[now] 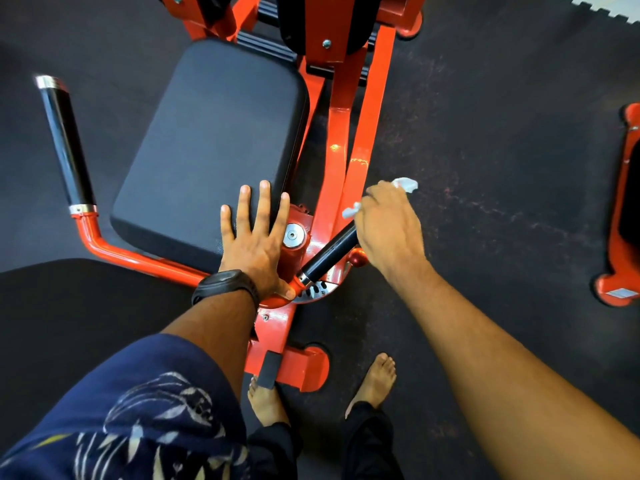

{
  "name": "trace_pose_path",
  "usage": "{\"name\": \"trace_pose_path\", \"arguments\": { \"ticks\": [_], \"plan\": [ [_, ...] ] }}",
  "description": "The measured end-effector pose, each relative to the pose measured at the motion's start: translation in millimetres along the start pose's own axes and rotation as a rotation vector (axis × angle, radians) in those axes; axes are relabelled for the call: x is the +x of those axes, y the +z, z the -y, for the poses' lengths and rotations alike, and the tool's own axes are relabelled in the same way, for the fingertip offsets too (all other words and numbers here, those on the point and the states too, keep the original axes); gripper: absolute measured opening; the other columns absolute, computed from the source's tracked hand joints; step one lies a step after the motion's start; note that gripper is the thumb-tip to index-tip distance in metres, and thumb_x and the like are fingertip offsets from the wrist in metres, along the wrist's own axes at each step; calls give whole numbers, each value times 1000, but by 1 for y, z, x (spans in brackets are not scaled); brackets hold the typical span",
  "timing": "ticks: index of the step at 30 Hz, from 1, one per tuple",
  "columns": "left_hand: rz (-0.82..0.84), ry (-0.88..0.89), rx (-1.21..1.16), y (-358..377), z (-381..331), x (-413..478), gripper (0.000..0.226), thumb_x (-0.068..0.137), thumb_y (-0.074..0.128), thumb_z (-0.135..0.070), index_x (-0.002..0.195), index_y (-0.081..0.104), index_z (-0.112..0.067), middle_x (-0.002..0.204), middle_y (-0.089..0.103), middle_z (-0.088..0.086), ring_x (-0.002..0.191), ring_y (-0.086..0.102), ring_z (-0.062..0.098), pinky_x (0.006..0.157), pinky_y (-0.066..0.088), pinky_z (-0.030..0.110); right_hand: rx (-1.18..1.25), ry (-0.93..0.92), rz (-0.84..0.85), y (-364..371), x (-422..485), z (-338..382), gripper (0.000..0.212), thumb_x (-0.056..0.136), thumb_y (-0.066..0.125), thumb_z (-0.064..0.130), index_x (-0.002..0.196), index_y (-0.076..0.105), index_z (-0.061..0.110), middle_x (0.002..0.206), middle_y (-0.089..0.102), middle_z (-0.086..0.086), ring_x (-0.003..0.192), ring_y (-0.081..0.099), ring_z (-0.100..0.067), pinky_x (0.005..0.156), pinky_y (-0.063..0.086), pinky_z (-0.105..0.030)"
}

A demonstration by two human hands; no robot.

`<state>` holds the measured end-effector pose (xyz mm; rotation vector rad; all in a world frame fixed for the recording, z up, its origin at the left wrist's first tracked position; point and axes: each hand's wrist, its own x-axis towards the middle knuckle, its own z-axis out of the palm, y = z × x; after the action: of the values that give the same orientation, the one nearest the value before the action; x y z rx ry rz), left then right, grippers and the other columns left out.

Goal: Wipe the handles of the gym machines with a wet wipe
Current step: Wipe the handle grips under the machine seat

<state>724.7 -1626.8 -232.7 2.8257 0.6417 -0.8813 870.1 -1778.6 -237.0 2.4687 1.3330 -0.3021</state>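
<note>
Left hand (256, 244) flat on seat (207, 150) edge — right hand (388, 230) clutches wipe (405, 184) on handle (332, 252) end.

I log dark rubber floor matting (502, 109), reddish scuffs (450, 188) across it, jigsaw-cut mat edge (595, 6) top right, pale floor strip (631, 3) beyond it.

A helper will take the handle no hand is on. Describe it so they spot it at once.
Start at the black seat pad. Left of it, an orange tube bends up into the free handle, black with silver collars. The other handle, right of the seat, has the right hand and wet wipe on it; this one is bare.
</note>
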Motion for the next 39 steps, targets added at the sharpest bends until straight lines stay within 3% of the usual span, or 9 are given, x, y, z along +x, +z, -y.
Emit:
{"name": "trace_pose_path", "arguments": {
  "ticks": [5,9,14,17,19,22,26,33,39],
  "plan": [
    [-4,0,-8,1,1,-1,166,48,84,-75,147,-38,-20,151,-44,13,143,-35,42,111,-18,60,324,104,-138,31,-11,26,35,92,52,8,125,62,0,144,49,-17,142,32,-32,122,19,-44],
    [-10,5,-3,0,0,-1,165,48,83,-75,147,-36,-20,152,-43,13,144,-34,42,113,-15,61,856,620,-418,26,-17,40,54,95,48,-12,146,47,7,163,21,-14,151,17,-27,121,18,-31],
    [7,-4,1,0,0,-1,164,51,82,-76,144,-41,-21,149,-47,13,143,-36,42,111,-18,59,1496,1236,-545,7,-10,101,37,101,47,9,137,57,10,116,69,-17,106,65,-28,94,52,-46],
    [7,-3,-3,0,0,0,165,50,83,-76,144,-41,-21,146,-49,12,142,-37,41,110,-19,59,1894,1386,-598,11,7,74,25,104,43,16,88,60,7,79,60,-3,73,56,-16,73,51,-36],
    [15,-4,-6,-1,0,-1,165,50,83,-76,145,-40,-21,146,-49,12,142,-37,42,108,-20,59,2093,1359,-564,10,2,69,31,106,41,20,80,59,16,77,56,3,71,54,-9,71,49,-26],
    [14,-1,-5,-3,-1,-2,164,50,83,-75,145,-40,-21,145,-50,12,142,-37,42,108,-19,59,2037,1265,-419,14,-12,82,27,103,44,26,87,62,15,89,61,-5,83,59,-13,81,51,-34],
    [20,-3,-8,-2,-1,-2,165,50,84,-74,145,-40,-22,144,-52,11,140,-40,41,110,-19,59,1948,1440,-513,21,-1,87,25,78,51,32,82,64,11,113,60,-28,94,61,-27,96,50,-54],
    [27,-14,-1,-1,-1,0,165,49,84,-74,145,-39,-22,143,-53,11,134,-46,38,109,-20,59,2033,1349,-517,16,-1,77,42,103,36,11,141,52,20,126,63,-2,113,61,-16,94,50,-28],
    [22,-12,-2,-1,-1,-1,165,48,85,-74,147,-37,-23,148,-49,12,142,-38,41,111,-18,60,1928,1252,-258,11,-22,114,24,103,42,16,81,50,18,79,53,0,74,51,-12,73,45,-35]
  ]
}}
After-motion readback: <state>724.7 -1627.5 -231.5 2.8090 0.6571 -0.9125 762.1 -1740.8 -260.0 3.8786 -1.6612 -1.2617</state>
